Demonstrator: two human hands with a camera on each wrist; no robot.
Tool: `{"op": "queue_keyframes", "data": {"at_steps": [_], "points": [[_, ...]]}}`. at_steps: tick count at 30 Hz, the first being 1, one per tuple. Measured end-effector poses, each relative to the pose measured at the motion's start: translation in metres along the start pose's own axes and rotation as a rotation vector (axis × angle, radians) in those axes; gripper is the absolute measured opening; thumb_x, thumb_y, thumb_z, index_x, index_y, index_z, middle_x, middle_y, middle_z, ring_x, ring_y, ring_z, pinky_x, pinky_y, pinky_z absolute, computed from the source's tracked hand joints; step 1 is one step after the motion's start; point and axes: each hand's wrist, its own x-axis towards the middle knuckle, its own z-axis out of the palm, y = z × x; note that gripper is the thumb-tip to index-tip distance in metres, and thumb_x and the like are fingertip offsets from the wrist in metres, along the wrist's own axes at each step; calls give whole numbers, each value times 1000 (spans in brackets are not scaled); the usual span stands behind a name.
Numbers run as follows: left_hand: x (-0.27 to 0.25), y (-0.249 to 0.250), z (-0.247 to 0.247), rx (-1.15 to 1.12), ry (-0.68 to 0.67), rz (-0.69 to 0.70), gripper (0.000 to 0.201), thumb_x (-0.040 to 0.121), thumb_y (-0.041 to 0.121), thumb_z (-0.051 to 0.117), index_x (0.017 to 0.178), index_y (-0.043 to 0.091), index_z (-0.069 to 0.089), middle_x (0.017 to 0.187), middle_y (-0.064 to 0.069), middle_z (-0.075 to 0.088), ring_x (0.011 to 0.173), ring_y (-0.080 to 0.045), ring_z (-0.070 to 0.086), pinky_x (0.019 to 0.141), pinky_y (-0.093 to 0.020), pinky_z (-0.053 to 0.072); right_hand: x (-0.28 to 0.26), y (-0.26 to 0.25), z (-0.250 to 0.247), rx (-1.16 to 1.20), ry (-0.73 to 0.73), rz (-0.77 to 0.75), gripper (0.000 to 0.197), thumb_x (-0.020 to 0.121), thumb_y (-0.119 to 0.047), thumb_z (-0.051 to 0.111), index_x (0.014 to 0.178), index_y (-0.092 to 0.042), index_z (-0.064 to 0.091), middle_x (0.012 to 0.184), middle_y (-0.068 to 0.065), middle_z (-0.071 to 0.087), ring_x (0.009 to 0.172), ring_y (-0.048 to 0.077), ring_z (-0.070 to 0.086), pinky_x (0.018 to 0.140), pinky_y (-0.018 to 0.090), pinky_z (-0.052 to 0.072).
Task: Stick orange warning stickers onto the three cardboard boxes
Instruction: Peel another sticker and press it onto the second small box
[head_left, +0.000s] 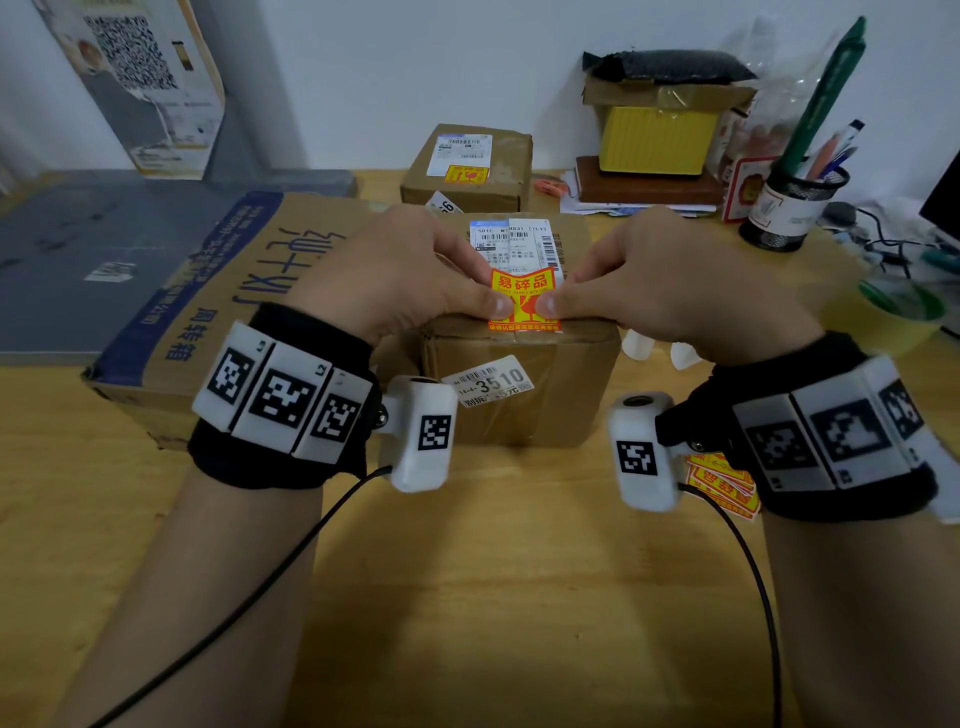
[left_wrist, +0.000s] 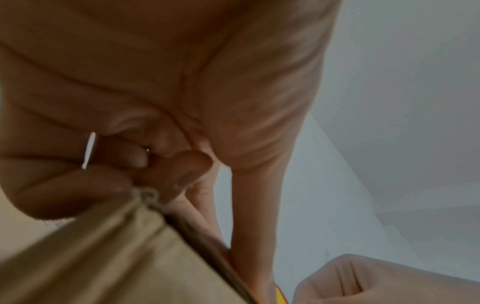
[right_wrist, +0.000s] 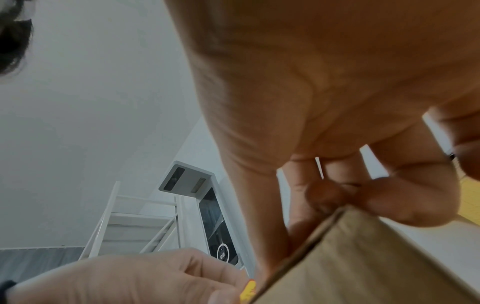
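Orange sticker lies on top of middle cardboard box, at near edge. Left hand and right hand pinch sticker's side edges, thumbs on top. Box stands on bench.

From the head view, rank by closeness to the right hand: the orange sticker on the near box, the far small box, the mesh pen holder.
1. Orange sticker: under the right hand thumb, on the near box.
2. Mesh pen holder: back right.
3. Far small box: behind, centre. The last two are nearly even.
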Motion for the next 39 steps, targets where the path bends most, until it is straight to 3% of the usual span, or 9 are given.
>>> {"op": "queue_keyframes", "data": {"at_steps": [7,12,19,22,26,29,34,37,39], "points": [[-3,2,0,41,-2,4,28,64,35,92,83,22,76,88,9,75,94,-7,69,94,-35,55,-3,0,1,0,9,-36,29,78,-40,85,88,-13,81,76,2,71,59,4,52,39,6,33],[-2,3,2,96,19,7,42,64,41,91,100,26,73,91,15,67,85,3,59,69,-21,46,-4,0,0,-16,17,-20,36,76,-41,87,87,-8,80,65,-3,63,55,4,51,36,6,32],[0,-4,0,61,37,41,41,69,38,89,104,25,72,88,11,65,84,-5,61,62,-21,39,0,5,1,-30,63,-82,36,73,-39,90,81,-7,75,58,-4,60,44,-1,51,36,7,32],[2,-4,0,-41,88,62,9,86,35,76,87,27,72,86,11,71,81,-2,62,68,-21,43,-2,-1,1,0,117,-208,26,86,-42,78,76,-17,79,57,-1,61,44,4,45,39,9,32],[5,0,-1,-253,166,113,22,100,21,54,92,23,74,76,7,72,68,-7,67,59,-16,49,-8,-11,2,76,66,-334,44,104,-44,51,80,-25,83,40,-5,36,38,9,34,45,10,31],[4,5,0,-519,128,110,27,104,17,46,99,13,72,80,-1,76,85,-21,76,80,-28,60,-8,-12,5,45,-28,-358,50,106,-44,44,82,-27,85,49,5,37,40,10,30,43,17,26],[5,5,5,-626,83,41,32,106,30,45,96,12,70,81,-5,79,96,-25,76,88,-29,61,-1,-9,17,-61,-17,-294,45,105,-46,40,93,-40,82,54,-28,57,71,-3,35,83,38,29],[8,3,6,-640,111,7,33,104,32,47,96,11,70,83,-8,79,92,-23,77,82,-26,61,-2,-13,23,-109,-37,-264,43,106,-48,37,101,-45,79,77,-28,61,118,15,42,106,53,32],[9,4,7,-636,101,-8,33,104,34,48,93,12,71,79,-7,79,88,-20,77,83,-26,61,-4,-15,22,-130,-47,-261,42,106,-47,38,101,-44,80,68,-32,58,125,16,37,110,56,30]]}}
